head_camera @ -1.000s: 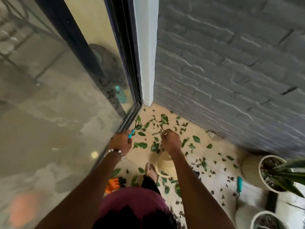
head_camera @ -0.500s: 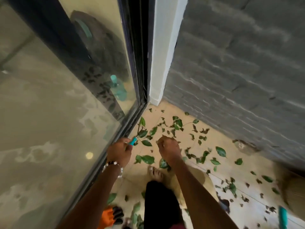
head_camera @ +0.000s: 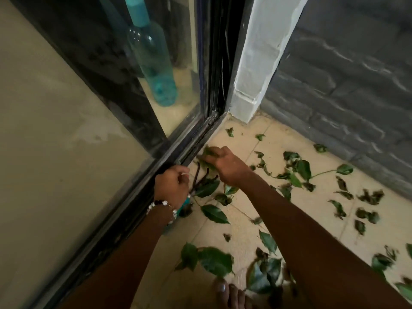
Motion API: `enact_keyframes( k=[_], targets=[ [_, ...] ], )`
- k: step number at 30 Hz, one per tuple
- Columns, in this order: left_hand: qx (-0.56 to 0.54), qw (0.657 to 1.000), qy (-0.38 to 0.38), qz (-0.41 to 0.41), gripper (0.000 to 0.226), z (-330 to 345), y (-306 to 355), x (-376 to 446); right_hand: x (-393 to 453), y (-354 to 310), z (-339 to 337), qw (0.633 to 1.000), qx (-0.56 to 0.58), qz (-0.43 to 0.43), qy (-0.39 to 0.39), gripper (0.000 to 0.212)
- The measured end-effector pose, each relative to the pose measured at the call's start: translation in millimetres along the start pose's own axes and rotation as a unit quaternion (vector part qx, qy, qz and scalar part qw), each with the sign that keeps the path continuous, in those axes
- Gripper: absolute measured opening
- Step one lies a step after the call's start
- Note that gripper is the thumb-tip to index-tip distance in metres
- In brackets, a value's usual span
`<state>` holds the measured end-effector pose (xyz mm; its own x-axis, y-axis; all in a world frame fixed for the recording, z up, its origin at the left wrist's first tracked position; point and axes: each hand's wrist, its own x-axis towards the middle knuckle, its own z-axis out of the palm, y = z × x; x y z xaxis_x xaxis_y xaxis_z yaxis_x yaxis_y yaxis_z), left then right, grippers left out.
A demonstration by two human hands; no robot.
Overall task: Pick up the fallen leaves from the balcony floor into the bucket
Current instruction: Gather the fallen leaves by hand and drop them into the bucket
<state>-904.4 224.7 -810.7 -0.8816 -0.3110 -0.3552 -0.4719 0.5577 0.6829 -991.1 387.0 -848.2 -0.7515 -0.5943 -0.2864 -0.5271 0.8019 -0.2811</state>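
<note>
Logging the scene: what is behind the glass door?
Behind the glass door a teal bottle stands on the indoor floor. Dark reflections cover whatever lies behind it.

A home balcony, as I view it: beige floor tiles (head_camera: 276,139) strewn with leaves (head_camera: 215,213), a sliding glass door (head_camera: 111,85), and a grey stone-clad wall (head_camera: 356,85).

Both hands reach low by the door track (head_camera: 191,139) — right hand (head_camera: 225,166) grips leaves (head_camera: 206,156), left hand (head_camera: 171,186) curled.

Foot (head_camera: 231,295) cut off below
</note>
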Motion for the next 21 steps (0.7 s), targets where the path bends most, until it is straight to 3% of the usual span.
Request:
enact_keyframes(
  k=[3, 6, 10, 12, 14, 16, 19, 21],
  targets=[
    [-0.018, 1.000, 0.015, 0.018, 0.017, 15, 1, 22, 8, 11, 0, 0.997, -0.064, -0.037, 0.005, 0.059],
    [-0.046, 0.999, 0.012, 0.024, 0.017, 23, 13, 33, 11, 19, 8, 0.997, -0.034, -0.037, 0.050, 0.044],
    [-0.102, 0.994, 0.003, 0.033, 0.015, 32, 33, 42, 4, 27, 2, 0.972, 0.146, 0.099, 0.154, 0.027],
    [-0.140, 0.990, -0.009, 0.013, 0.017, 38, 40, 47, -4, 30, -13, 0.940, 0.226, 0.122, 0.224, 0.021],
    [-0.169, 0.985, -0.036, -0.018, 0.033, 44, 48, 51, -14, 28, -29, 0.916, 0.309, 0.107, 0.231, 0.019],
    [-0.279, 0.950, -0.099, -0.097, 0.040, 49, 62, 50, -24, 24, -34, 0.921, 0.333, 0.058, 0.194, 0.018],
    [-0.472, 0.835, -0.155, -0.237, 0.038, 54, 77, 48, -30, 23, -26, 0.970, 0.193, -0.024, 0.149, 0.025],
    [-0.458, 0.839, -0.142, -0.257, 0.030, 58, 75, 50, -29, 33, -27, 0.983, 0.155, -0.020, 0.099, 0.027]
  ],
)
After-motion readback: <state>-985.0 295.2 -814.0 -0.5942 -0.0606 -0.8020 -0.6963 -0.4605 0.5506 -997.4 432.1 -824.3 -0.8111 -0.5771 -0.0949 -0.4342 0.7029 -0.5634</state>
